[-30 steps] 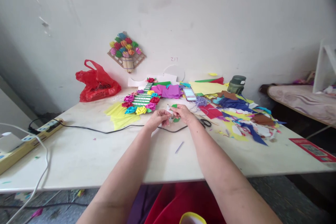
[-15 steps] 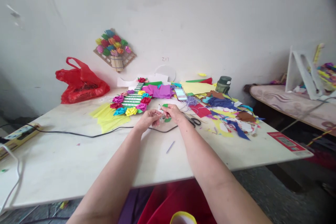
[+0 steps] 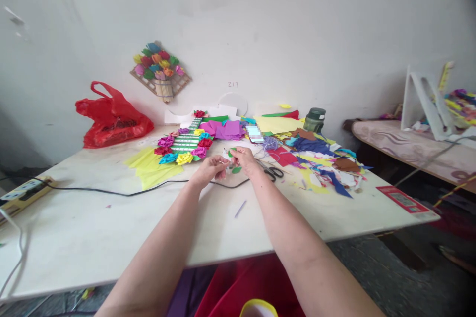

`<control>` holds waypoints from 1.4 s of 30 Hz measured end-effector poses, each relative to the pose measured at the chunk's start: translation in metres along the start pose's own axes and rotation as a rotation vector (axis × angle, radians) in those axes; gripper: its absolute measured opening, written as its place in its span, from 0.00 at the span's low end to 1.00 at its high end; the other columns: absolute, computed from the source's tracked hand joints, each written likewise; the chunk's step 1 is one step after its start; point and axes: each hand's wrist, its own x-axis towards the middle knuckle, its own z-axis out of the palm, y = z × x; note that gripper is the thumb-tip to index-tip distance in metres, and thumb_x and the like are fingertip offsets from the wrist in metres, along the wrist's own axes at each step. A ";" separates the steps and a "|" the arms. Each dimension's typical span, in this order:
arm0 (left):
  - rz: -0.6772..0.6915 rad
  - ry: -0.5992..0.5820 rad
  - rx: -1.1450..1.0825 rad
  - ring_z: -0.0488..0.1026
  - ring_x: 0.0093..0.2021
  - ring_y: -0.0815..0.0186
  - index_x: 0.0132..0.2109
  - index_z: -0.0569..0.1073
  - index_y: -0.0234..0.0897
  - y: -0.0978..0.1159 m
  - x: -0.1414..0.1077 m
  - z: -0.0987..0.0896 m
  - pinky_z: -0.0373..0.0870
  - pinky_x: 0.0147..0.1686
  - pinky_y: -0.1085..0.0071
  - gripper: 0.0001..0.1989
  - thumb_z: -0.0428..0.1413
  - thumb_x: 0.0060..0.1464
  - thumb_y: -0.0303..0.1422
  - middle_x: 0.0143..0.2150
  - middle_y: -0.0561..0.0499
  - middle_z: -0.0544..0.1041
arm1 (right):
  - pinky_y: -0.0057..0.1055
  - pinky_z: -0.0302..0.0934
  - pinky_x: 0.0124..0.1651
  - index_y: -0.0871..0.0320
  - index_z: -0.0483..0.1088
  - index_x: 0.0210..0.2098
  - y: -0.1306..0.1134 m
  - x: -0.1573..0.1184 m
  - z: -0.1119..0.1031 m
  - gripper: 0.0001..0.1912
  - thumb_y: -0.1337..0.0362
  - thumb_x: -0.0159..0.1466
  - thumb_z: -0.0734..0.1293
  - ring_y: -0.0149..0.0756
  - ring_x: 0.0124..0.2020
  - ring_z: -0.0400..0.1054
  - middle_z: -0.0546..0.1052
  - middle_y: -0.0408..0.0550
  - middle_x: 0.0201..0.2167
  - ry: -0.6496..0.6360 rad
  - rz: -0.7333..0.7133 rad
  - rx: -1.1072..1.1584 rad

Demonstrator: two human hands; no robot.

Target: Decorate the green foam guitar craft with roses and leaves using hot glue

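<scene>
Over the middle of the table my left hand (image 3: 211, 169) is closed in a pinch; what its fingertips hold is too small to make out. Close beside it, my right hand (image 3: 244, 160) pinches a small green paper piece (image 3: 232, 151) that looks like a leaf. Another green paper piece (image 3: 236, 170) shows just below the fingers. Behind my hands lies a guitar-shaped craft (image 3: 186, 141) with green and white strips, edged with colourful paper flowers. Black-handled scissors (image 3: 274, 174) lie to the right of my right wrist.
Yellow crepe paper (image 3: 148, 168) lies left of the craft, with a red plastic bag (image 3: 111, 119) behind. A black cord (image 3: 122, 193) crosses the table to a power strip (image 3: 26, 193). Colourful scraps (image 3: 316, 151) and a dark green jar (image 3: 314, 120) are on the right.
My hands stay close together in nearly the same spot. The green piece in my right fingers has shifted slightly, and the whole view has moved a little.
</scene>
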 end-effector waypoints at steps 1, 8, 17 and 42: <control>0.001 0.003 0.001 0.60 0.13 0.75 0.34 0.67 0.33 -0.001 0.000 0.000 0.53 0.16 0.77 0.16 0.58 0.44 0.42 0.15 0.55 0.69 | 0.22 0.45 0.15 0.59 0.62 0.18 0.000 0.000 0.000 0.16 0.54 0.48 0.68 0.21 0.12 0.51 0.63 0.37 0.11 0.009 -0.009 -0.013; -0.017 0.042 0.060 0.62 0.14 0.74 0.34 0.69 0.32 -0.003 0.002 -0.003 0.54 0.15 0.77 0.16 0.57 0.45 0.42 0.16 0.53 0.70 | 0.22 0.44 0.15 0.58 0.61 0.19 0.003 0.002 -0.003 0.16 0.53 0.49 0.67 0.21 0.11 0.51 0.64 0.37 0.11 -0.003 -0.038 -0.025; 0.013 0.104 0.063 0.60 0.15 0.75 0.27 0.69 0.33 -0.002 0.005 -0.005 0.51 0.15 0.77 0.13 0.58 0.43 0.40 0.18 0.52 0.71 | 0.24 0.48 0.15 0.59 0.63 0.20 0.003 0.005 -0.007 0.22 0.45 0.51 0.64 0.23 0.11 0.54 0.67 0.41 0.12 0.025 0.001 0.063; -0.017 0.135 0.135 0.59 0.14 0.76 0.28 0.70 0.31 0.003 0.002 -0.002 0.53 0.15 0.77 0.12 0.58 0.43 0.38 0.18 0.52 0.71 | 0.24 0.57 0.22 0.61 0.70 0.24 -0.006 0.003 -0.012 0.10 0.59 0.48 0.68 0.30 0.23 0.67 0.77 0.48 0.25 -0.069 -0.002 0.028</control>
